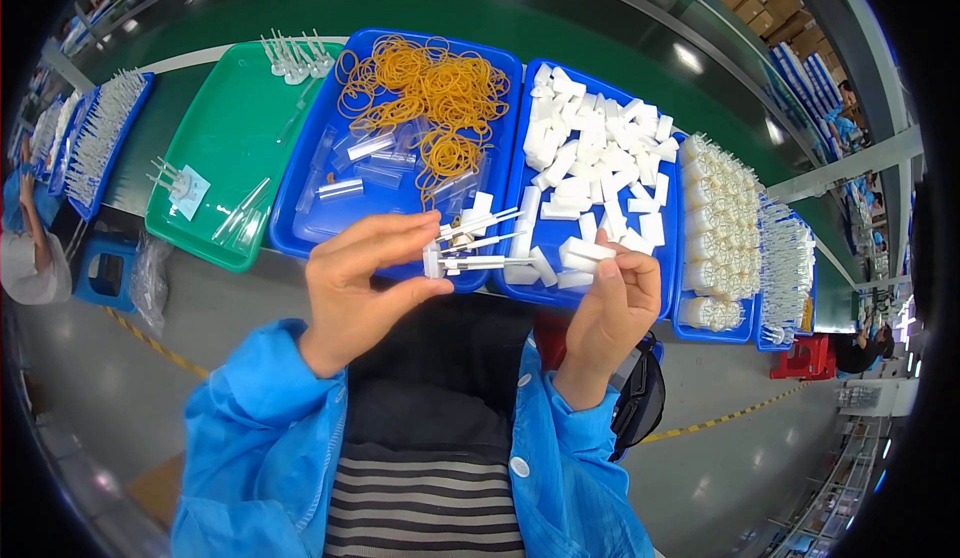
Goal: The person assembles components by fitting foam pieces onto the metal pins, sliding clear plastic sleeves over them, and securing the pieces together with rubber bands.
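So the left hand (355,273) is pinching a pronged white part (470,263) over the near right corner of the rubber-band tray (296,220), while the right hand (622,303) is gripping a foam block (587,252) above the near edge of the foam tray (669,243). Looks like this one's only partway: the held block isn't sitting on the prongs yet, and loads of spares (600,148) are waiting.

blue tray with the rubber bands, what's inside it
The blue tray holds orange rubber bands, clear plastic pieces and, apparently, a white block. The left hand and the white pronged part it grips cover part of the near side; anything beneath is hidden.
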Motion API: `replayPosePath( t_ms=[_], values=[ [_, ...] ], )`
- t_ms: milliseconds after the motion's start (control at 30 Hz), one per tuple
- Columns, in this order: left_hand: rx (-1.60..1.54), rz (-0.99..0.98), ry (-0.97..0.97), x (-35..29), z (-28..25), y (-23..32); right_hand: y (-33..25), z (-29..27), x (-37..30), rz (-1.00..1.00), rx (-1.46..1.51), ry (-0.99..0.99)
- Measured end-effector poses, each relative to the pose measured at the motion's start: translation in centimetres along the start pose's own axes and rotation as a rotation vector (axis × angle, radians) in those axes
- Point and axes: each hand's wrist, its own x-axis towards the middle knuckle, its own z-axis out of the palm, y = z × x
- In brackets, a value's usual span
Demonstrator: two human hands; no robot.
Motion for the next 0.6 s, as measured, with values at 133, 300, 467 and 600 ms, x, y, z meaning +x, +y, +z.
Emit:
replayPosePath(
  t_ms=[133, 300, 467, 600],
  values=[
    [0.209, 0.157, -0.035, -0.4, 0.2, 0.4, -0.6, 1.0, 0.0, -0.006, -0.034, 0.001],
    [0.330, 0.407, -0.065, -0.4, 0.8, 0.2, -0.1, 1.4, -0.5, 0.080, -0.113, -0.068],
    [0.328, 0.444, -0.062, -0.3, 1.4, 0.0, -0.5, 2.8, -1.5, 0.139, -0.118, -0.192],
    [0.357, 0.454, -0.074, -0.3, 1.6, -0.4, -0.4, 3.0, -2.0, 0.210, 0.010, -0.261]
  ],
)
